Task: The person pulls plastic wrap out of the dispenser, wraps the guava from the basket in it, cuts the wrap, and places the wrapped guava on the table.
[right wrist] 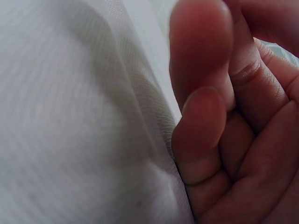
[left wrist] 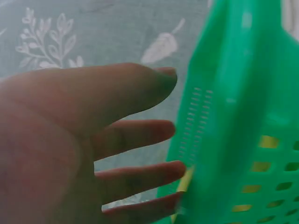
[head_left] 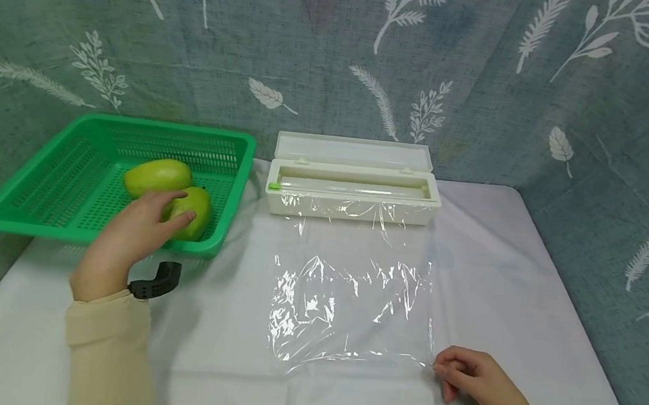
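Note:
Two yellow-green mangoes lie in the green plastic basket [head_left: 230, 220], the rear mango [head_left: 155, 176] on its side behind the front mango [head_left: 198, 214]. My left hand [head_left: 140, 222] reaches over the basket's front rim, thumb and fingers spread beside the front mango. In the left wrist view its fingers [left wrist: 140, 179] are apart, near the basket wall. A clear sheet of plastic wrap [head_left: 350, 308] lies pulled forward from its white dispenser box [head_left: 353, 210]. At the sheet's front right corner, my right hand [head_left: 477, 380] appears to pinch the edge with curled fingers; the right wrist view hides the contact.
The dispenser's lid [head_left: 355, 150] stands raised, with a green slider [head_left: 274, 186] at the left end of its front edge. White cloth [head_left: 219, 348] covers the table. A grey-green leaf-patterned curtain [head_left: 314, 54] closes off the back and sides.

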A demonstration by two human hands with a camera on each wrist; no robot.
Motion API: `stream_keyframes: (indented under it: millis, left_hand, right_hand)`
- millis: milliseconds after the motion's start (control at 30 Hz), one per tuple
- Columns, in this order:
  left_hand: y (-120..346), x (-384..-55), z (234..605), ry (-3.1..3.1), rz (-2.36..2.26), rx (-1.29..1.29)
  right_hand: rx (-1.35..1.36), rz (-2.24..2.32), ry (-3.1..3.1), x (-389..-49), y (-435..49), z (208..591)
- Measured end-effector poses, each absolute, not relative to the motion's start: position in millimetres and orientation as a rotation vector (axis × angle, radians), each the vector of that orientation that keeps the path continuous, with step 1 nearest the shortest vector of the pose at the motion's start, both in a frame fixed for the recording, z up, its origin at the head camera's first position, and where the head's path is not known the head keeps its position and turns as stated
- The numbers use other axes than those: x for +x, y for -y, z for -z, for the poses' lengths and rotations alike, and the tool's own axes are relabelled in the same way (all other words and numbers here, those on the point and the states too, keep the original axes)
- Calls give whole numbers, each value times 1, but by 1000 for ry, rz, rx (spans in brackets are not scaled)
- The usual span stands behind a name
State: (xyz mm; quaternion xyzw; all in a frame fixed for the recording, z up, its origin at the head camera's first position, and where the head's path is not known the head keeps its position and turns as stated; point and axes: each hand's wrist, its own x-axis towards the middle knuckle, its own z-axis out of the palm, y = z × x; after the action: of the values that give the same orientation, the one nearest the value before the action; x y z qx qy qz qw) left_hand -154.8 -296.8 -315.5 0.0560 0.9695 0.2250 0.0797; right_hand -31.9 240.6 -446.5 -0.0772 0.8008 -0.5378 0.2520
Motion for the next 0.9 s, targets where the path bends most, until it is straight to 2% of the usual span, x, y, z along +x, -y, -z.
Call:
stream_keyframes:
  millis: [167, 600, 900]
  left_hand:
    - [300, -162, 331, -2963, -630, 138]
    - [296, -172, 346, -3071, -462, -192]
    - [290, -176, 343, -2899, -453, -159]
  right_hand:
    - [-229, 1469, -2186, -32, -241, 447]
    - [-253, 1496, -2182, -32, -242, 449]
    - [-247, 1480, -2187, -33, -243, 447]
